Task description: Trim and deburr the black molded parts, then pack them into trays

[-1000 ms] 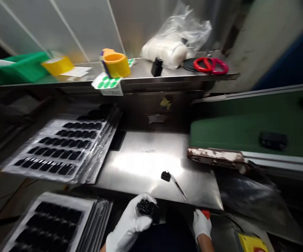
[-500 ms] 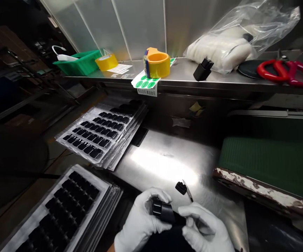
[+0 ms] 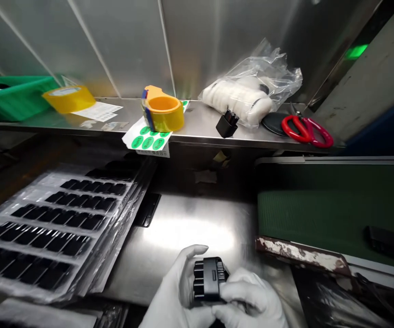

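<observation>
Between my two white-gloved hands, low in the head view, is a black plastic connector housing [image 3: 211, 279] with rounded prongs at its left end and a slot in its face. My left hand [image 3: 171, 296] curls around its left side, thumb below and fingers above. My right hand [image 3: 253, 298] is closed on its right end, with fingertips pressed against the housing; part of that end is hidden by them. Beyond the hands lies the bare steel worktop [image 3: 179, 255].
Stacked trays of black parts [image 3: 49, 218] stand left. A green conveyor belt [image 3: 302, 214] carries a black part [image 3: 388, 241] at right. The shelf [image 3: 111, 127] holds a green bin [image 3: 19, 100], tape dispenser [image 3: 164, 111], another black connector [image 3: 227, 124], bagged white material [image 3: 241, 98] and red scissors [image 3: 306, 131].
The view has swung to the right. My right hand has closed in on the housing, which is turned to show its slotted face. The knife and small black piece are out of sight.
</observation>
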A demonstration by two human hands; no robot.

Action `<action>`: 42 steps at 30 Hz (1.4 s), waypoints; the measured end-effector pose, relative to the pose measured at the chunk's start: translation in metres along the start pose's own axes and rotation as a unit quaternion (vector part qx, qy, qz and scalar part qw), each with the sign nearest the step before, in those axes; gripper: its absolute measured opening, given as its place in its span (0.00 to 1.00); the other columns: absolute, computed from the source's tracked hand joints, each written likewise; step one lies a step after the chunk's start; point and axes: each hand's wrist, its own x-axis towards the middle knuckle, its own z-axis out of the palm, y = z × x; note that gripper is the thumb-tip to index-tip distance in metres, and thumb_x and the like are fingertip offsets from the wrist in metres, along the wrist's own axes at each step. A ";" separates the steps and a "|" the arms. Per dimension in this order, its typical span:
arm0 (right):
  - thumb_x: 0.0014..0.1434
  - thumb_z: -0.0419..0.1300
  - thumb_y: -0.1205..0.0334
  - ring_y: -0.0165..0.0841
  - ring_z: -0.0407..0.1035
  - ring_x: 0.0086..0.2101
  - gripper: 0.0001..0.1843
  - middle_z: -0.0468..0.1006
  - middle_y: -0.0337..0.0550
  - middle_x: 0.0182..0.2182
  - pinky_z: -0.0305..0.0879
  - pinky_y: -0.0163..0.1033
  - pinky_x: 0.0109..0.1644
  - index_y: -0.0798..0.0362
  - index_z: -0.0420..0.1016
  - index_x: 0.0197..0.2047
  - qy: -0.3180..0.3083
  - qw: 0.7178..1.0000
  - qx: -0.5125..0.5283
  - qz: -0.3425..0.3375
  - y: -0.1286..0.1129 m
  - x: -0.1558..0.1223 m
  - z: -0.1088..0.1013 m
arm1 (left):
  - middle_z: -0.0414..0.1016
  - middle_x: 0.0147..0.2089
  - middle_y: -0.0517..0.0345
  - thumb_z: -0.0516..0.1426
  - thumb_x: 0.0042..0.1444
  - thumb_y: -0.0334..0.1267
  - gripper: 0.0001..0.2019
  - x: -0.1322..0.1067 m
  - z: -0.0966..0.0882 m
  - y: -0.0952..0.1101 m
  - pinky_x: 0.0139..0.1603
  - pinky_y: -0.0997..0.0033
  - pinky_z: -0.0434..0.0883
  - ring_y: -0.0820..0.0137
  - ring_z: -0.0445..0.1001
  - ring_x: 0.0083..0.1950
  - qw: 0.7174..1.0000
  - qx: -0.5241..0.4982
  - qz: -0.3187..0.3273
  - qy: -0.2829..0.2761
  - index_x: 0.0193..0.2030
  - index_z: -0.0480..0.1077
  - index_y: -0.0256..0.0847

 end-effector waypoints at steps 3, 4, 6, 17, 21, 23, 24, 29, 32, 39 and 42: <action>0.53 0.69 0.60 0.29 0.66 0.22 0.01 0.71 0.35 0.20 0.59 0.35 0.27 0.47 0.81 0.30 -0.009 0.998 -0.036 -0.041 0.007 0.014 0.005 | 0.74 0.41 0.58 0.70 0.42 0.33 0.30 0.012 -0.008 0.022 0.50 0.59 0.69 0.62 0.75 0.43 0.998 -0.014 -0.029 -0.052 0.52 0.66 0.49; 0.53 0.68 0.62 0.29 0.67 0.23 0.00 0.71 0.35 0.21 0.60 0.34 0.27 0.46 0.81 0.31 -0.011 0.998 -0.035 -0.043 0.010 0.018 0.007 | 0.74 0.41 0.58 0.69 0.42 0.33 0.29 0.017 -0.012 0.028 0.51 0.59 0.68 0.62 0.75 0.44 0.997 -0.004 -0.031 -0.067 0.52 0.66 0.49; 0.54 0.66 0.63 0.29 0.66 0.23 0.02 0.69 0.35 0.21 0.60 0.34 0.27 0.46 0.81 0.32 -0.005 0.999 -0.017 -0.028 0.013 0.022 0.012 | 0.73 0.41 0.56 0.68 0.43 0.32 0.27 0.027 -0.020 0.039 0.51 0.60 0.67 0.62 0.73 0.45 0.994 0.017 -0.037 -0.097 0.51 0.67 0.46; 0.43 0.73 0.55 0.21 0.49 0.17 0.15 0.59 0.28 0.16 0.45 0.31 0.21 0.51 0.79 0.33 -0.026 0.869 0.395 0.296 0.000 0.037 0.031 | 0.72 0.28 0.62 0.63 0.45 0.25 0.12 0.042 -0.037 0.030 0.25 0.75 0.65 0.74 0.67 0.24 0.989 0.144 0.014 -0.042 0.36 0.73 0.40; 0.55 0.64 0.46 0.20 0.48 0.13 0.22 0.59 0.30 0.11 0.43 0.30 0.18 0.56 0.69 0.22 -0.080 0.809 0.480 0.330 -0.011 0.034 0.032 | 0.78 0.41 0.52 0.64 0.45 0.24 0.12 0.028 -0.044 0.016 0.44 0.66 0.73 0.59 0.76 0.45 0.941 0.249 0.227 -0.017 0.34 0.79 0.44; 0.52 0.66 0.45 0.19 0.47 0.12 0.24 0.59 0.29 0.10 0.41 0.29 0.17 0.54 0.65 0.21 -0.077 0.801 0.479 0.352 -0.013 0.025 0.035 | 0.78 0.45 0.50 0.66 0.42 0.24 0.14 0.018 -0.044 0.008 0.48 0.63 0.72 0.55 0.75 0.49 0.915 0.285 0.284 -0.012 0.35 0.81 0.46; 0.48 0.69 0.45 0.19 0.47 0.11 0.24 0.59 0.28 0.10 0.40 0.29 0.17 0.54 0.65 0.22 -0.074 0.805 0.464 0.361 -0.013 0.020 0.036 | 0.77 0.47 0.50 0.66 0.41 0.24 0.16 0.012 -0.043 0.004 0.50 0.62 0.71 0.54 0.74 0.50 0.916 0.282 0.285 -0.007 0.37 0.81 0.46; 0.43 0.70 0.42 0.22 0.52 0.17 0.25 0.62 0.31 0.14 0.44 0.30 0.20 0.55 0.67 0.23 -0.048 0.904 0.272 0.326 -0.012 -0.012 0.040 | 0.73 0.49 0.54 0.62 0.40 0.18 0.38 -0.024 -0.030 -0.017 0.48 0.60 0.71 0.61 0.74 0.46 0.991 0.107 0.085 0.000 0.58 0.65 0.52; 0.47 0.67 0.50 0.25 0.52 0.20 0.19 0.60 0.33 0.17 0.49 0.33 0.23 0.55 0.68 0.19 -0.084 0.959 0.122 0.243 -0.018 -0.031 0.040 | 0.75 0.39 0.57 0.65 0.41 0.24 0.27 -0.044 -0.029 -0.033 0.46 0.66 0.70 0.65 0.74 0.42 0.999 -0.002 0.048 -0.007 0.51 0.70 0.44; 0.19 0.73 0.81 0.51 0.66 0.53 0.51 0.76 0.41 0.52 0.62 0.51 0.59 0.41 0.76 0.51 -0.103 0.982 0.033 0.152 -0.040 -0.077 0.043 | 0.72 0.27 0.53 0.64 0.49 0.48 0.15 -0.094 -0.039 -0.110 0.30 0.69 0.68 0.68 0.70 0.29 0.966 -0.255 0.021 0.024 0.26 0.74 0.36; 0.29 0.74 0.76 0.53 0.64 0.56 0.44 0.75 0.42 0.53 0.61 0.55 0.62 0.38 0.76 0.52 -0.170 0.967 0.097 0.160 -0.043 -0.098 0.044 | 0.73 0.27 0.51 0.65 0.45 0.52 0.17 -0.117 -0.037 -0.130 0.25 0.68 0.68 0.68 0.70 0.26 0.957 -0.283 0.004 0.062 0.27 0.75 0.38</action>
